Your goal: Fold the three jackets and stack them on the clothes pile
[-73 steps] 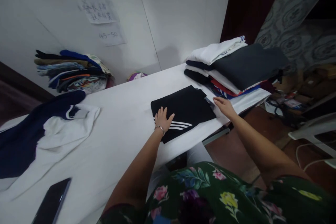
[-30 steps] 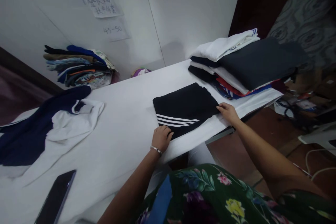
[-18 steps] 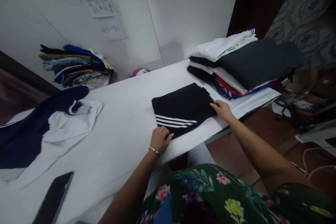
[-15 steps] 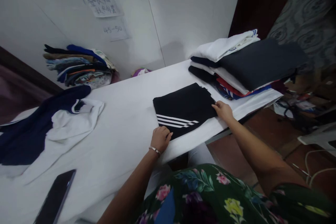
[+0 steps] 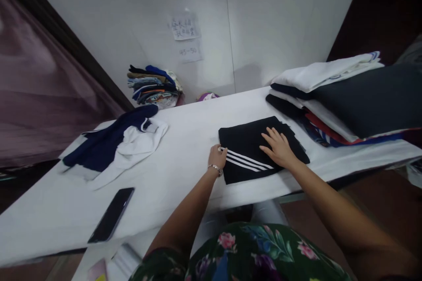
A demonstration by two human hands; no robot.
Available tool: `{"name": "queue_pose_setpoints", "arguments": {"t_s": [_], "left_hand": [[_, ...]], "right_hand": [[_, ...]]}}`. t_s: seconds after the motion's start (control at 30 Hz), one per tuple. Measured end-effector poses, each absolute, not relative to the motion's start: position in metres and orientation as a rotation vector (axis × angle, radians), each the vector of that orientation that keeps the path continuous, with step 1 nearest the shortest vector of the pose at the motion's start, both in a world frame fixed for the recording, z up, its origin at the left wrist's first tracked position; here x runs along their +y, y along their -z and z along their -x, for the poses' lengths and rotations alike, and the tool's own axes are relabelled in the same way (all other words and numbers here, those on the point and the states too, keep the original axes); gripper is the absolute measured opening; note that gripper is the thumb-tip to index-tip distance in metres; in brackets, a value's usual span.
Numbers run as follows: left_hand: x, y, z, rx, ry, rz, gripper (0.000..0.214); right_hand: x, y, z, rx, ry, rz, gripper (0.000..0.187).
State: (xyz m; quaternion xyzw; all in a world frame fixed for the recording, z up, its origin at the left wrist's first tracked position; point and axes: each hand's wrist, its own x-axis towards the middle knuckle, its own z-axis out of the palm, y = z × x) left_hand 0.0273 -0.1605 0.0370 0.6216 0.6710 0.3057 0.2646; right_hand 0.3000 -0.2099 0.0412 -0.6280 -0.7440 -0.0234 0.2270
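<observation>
Black folded garment partly hidden under right hand; wall note writing unreadable.

Smartphone is lying on the white table near a crumpled navy-and-white shirt; folded clothes are sitting stacked to my right.

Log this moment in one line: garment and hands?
black three-stripe garment: folded on white table | left hand: at its striped edge | right hand: flat on top
</observation>
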Motion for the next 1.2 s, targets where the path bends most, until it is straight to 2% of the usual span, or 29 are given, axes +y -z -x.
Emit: {"name": "queue_pose_setpoints", "arguments": {"t_s": [0.1,0.2,0.37,0.47,0.63,0.8,0.9,1.07,1.2], "left_hand": [[-0.139,-0.039,-0.03,1.856,-0.739,-1.415,0.054],[-0.123,-0.04,-0.036,1.843,-0.728,-1.355,0.058],[-0.109,-0.043,-0.056,1.758,-0.746,-1.327,0.037],[-0.103,-0.056,-0.053,1.721,-0.834,-1.362,0.033],[-0.095,-0.074,0.006,1.78,-0.896,-1.362,0.029],[-0.108,-0.052,0.062,1.923,-0.751,-1.311,0.019],[-0.113,-0.042,0.07,1.971,-0.685,-1.343,0.029],[-0.116,-0.054,0.05,2.133,-0.628,-1.775,0.065],[-0.117,-0.057,0.023,2.06,-0.439,-2.217,0.064]], "right_hand": [[-0.199,-0.018,-0.3,-2.147,-0.082,1.975,0.062],[-0.196,-0.001,-0.306,-2.176,-0.116,2.069,0.066],[-0.198,-0.011,-0.305,-2.173,-0.19,2.115,0.067],[-0.197,-0.028,-0.297,-2.156,-0.275,2.122,0.068],[-0.188,-0.039,-0.264,-2.207,-0.147,1.943,0.069],[-0.182,-0.02,-0.236,-2.341,-0.116,1.889,0.067],[-0.181,-0.017,-0.234,-2.371,-0.15,1.896,0.067],[-0.171,-0.037,-0.228,-2.314,-0.322,1.944,0.067],[-0.142,-0.052,-0.21,-2.289,-0.256,1.854,0.066]]}}
